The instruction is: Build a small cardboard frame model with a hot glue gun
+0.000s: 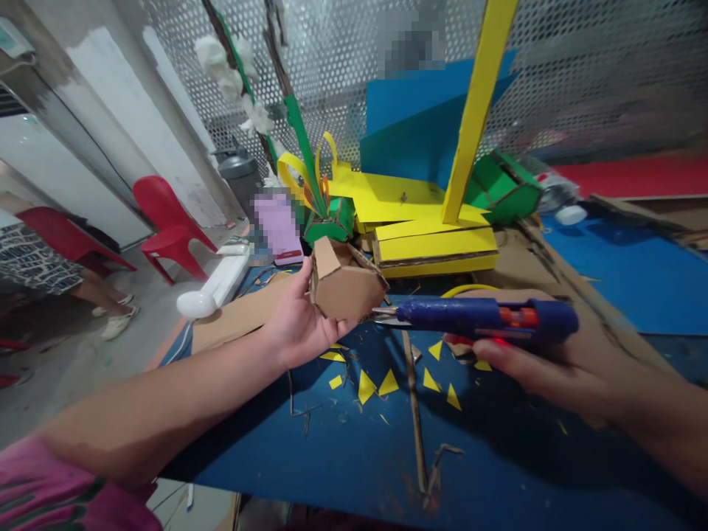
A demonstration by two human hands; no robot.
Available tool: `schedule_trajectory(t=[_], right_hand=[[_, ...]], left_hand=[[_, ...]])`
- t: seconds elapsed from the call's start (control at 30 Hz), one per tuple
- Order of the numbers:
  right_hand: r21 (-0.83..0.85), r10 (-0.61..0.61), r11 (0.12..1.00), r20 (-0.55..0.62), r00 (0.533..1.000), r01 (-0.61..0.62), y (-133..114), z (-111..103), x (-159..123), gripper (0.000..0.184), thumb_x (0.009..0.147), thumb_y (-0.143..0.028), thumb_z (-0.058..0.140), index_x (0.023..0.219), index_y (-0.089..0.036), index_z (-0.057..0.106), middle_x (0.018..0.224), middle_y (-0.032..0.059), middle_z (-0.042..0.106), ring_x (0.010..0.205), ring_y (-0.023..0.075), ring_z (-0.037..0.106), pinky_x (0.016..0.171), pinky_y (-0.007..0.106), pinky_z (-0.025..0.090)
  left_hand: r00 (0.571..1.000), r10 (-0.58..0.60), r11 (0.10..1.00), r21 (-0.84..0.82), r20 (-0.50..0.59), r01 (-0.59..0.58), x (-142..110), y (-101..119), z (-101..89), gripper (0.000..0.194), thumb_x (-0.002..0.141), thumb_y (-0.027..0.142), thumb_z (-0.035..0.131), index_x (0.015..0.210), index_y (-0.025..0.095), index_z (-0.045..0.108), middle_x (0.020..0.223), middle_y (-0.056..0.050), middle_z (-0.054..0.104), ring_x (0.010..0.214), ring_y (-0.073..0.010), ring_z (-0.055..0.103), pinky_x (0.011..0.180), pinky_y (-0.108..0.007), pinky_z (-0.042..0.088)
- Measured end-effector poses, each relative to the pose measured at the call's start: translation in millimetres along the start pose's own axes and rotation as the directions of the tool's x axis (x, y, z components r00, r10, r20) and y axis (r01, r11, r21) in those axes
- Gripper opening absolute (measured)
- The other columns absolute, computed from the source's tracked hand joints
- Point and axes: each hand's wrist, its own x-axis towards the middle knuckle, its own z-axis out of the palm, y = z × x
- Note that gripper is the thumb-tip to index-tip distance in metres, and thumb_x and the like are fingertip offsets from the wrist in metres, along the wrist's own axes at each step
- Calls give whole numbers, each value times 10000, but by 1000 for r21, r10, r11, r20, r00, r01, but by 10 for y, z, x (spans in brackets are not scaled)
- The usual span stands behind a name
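Observation:
My left hand (pixel 302 324) is wrapped round a small many-sided cardboard box (pixel 349 289), thumb on its near left side and fingers beneath. The box is bare brown and raised above the table. In my right hand (pixel 531 369) is a blue glue gun (pixel 481 318), lying level with its nozzle pointing left. The nozzle tip is at the lower right edge of the box; whether it touches cannot be told. A red glow shows by my right thumb. Part of the gun's handle is hidden by my hand.
Yellow paper scraps (pixel 389 383) and a thin cardboard strip (pixel 416 420) lie on the blue table (pixel 265 442). Behind stand a yellow box (pixel 436 254) with a tall post, a green pot (pixel 332 221), a phone (pixel 279 225) and a bottle (pixel 556 193). A person's legs (pixel 91 291) show at left.

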Motion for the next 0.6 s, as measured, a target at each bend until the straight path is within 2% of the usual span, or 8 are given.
schedule_trajectory(t=[0.13, 0.27, 0.43, 0.53, 0.6], right_hand=[[-21, 1, 1000, -9, 1000, -2, 9, -1, 0, 325, 946, -621, 786, 976, -297, 772, 835, 37, 803, 683, 250, 747, 588, 345, 636], [-3, -1, 1000, 32, 999, 1, 53, -6, 6, 327, 950, -614, 779, 1012, -293, 763, 807, 36, 792, 633, 243, 729, 528, 335, 612], [-3, 57, 998, -30, 998, -57, -31, -5, -25, 326, 964, -623, 766, 1021, -303, 768, 815, 25, 805, 675, 234, 724, 605, 332, 610], [-14, 59, 998, -25, 998, -59, -79, -19, -37, 305, 954, -606, 774, 975, -302, 773, 748, 15, 777, 622, 230, 696, 577, 331, 592], [-10, 57, 998, -41, 998, -57, -82, -26, -30, 298, 952, -597, 780, 1016, -305, 779, 755, 14, 783, 636, 238, 713, 577, 330, 598]], left_hand=[[1000, -15, 1000, 17, 8, 15, -3, 5, -11, 595, 1158, 628, 392, 1387, 178, 707, 1206, -148, 855, 1111, -301, 849, 897, -395, 710], [1000, -8, 1000, 14, 18, 8, -3, 5, -14, 587, 1157, 628, 403, 1396, 184, 704, 1228, -141, 854, 1127, -295, 845, 917, -387, 704], [1000, 1, 1000, 13, 8, -2, 3, -6, -2, 576, 1165, 597, 389, 1413, 173, 690, 1225, -131, 857, 1109, -278, 847, 906, -366, 699], [1000, -3, 1000, 10, 25, 3, 5, -6, -3, 580, 1161, 582, 403, 1471, 163, 658, 1246, -136, 852, 1114, -270, 845, 913, -353, 693], [999, -8, 1000, 8, 32, 8, 5, -3, -11, 594, 1164, 587, 391, 1472, 155, 659, 1256, -140, 848, 1126, -272, 842, 929, -359, 692]])
